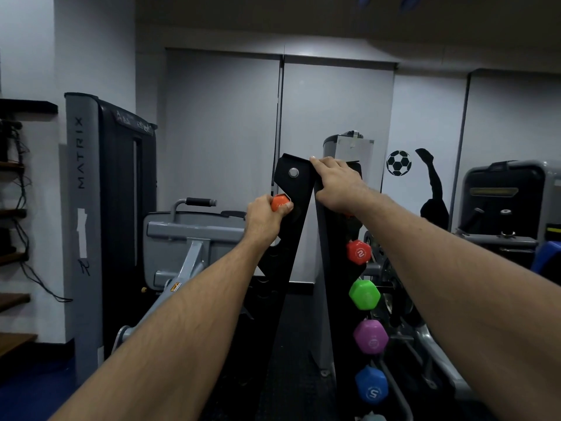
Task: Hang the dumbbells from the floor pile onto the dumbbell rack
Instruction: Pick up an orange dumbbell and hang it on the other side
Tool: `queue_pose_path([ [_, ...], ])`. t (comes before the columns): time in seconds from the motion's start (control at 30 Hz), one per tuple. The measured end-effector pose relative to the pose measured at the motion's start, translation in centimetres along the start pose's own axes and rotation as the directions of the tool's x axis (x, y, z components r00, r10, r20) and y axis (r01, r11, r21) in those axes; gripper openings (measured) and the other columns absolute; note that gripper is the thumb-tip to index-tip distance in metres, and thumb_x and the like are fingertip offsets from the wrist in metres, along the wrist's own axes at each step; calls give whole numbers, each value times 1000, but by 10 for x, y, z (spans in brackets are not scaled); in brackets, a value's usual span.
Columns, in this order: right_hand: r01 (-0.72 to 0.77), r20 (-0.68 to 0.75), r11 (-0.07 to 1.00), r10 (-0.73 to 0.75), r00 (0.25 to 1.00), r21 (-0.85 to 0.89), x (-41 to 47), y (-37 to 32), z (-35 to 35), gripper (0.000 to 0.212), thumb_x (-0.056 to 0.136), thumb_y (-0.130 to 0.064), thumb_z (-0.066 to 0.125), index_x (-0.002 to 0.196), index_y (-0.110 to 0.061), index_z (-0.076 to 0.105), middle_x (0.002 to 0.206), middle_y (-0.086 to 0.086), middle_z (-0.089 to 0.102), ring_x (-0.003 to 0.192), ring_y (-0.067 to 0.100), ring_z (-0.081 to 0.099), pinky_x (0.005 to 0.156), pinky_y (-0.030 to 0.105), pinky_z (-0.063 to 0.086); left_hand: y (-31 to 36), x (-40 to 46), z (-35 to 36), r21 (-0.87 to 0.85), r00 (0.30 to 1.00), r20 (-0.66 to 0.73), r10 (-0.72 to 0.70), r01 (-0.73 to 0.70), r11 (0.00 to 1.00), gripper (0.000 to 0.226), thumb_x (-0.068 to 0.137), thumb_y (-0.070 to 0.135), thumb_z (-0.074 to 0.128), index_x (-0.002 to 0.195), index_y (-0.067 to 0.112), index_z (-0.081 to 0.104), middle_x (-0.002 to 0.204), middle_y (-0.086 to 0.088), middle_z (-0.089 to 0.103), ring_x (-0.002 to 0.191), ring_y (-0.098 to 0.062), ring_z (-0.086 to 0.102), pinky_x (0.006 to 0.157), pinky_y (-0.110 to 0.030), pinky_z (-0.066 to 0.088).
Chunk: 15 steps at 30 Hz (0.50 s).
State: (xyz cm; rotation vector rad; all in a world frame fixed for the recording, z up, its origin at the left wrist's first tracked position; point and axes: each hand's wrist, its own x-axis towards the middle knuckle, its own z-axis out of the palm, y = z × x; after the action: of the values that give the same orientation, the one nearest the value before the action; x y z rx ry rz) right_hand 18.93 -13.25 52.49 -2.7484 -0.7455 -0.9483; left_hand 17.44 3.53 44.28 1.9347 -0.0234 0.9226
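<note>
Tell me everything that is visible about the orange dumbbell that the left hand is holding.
Only one end of the orange dumbbell shows: a faceted head with a smooth, matte coating, like vinyl or neoprene. The left hand grips it, fingers and thumb curled round it and hiding the handle and the other end. It is held near the top of the tall black metal dumbbell rack, against its left upright. Whether it already sits in a slot cannot be told.

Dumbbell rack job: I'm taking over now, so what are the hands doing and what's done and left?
Left hand grips a small orange hexagonal dumbbell at the top left slot of the tall black A-frame dumbbell rack. Right hand rests on the rack's top.
Done: red, green, purple and blue dumbbells hang on the right side.
Left: seat the orange one. The floor pile is out of view.
</note>
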Motion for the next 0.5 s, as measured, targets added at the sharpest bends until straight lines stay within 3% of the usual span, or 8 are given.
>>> queue_pose_path([
  [0.23, 15, 13, 1000, -15, 1000, -4, 0, 3, 3, 87, 90, -13, 54, 165, -20, 11, 167, 2, 24, 155, 24, 16, 126, 48, 19, 1, -4, -8, 56, 998, 69, -6, 2, 998, 47, 94, 36, 71, 130, 8, 58, 110, 2, 60, 99, -12, 58, 84, -27, 45],
  [0.5, 33, 75, 999, -32, 997, -15, 2, 6, -3, 90, 88, -9, 53, 165, -18, 7, 170, 5, 18, 158, 24, 12, 128, 48, 14, 5, -9, -15, 90, 991, 131, 16, -28, 996, 59, 94, 32, 71, 144, 11, 48, 134, -8, 62, 107, -13, 56, 91, -29, 44],
])
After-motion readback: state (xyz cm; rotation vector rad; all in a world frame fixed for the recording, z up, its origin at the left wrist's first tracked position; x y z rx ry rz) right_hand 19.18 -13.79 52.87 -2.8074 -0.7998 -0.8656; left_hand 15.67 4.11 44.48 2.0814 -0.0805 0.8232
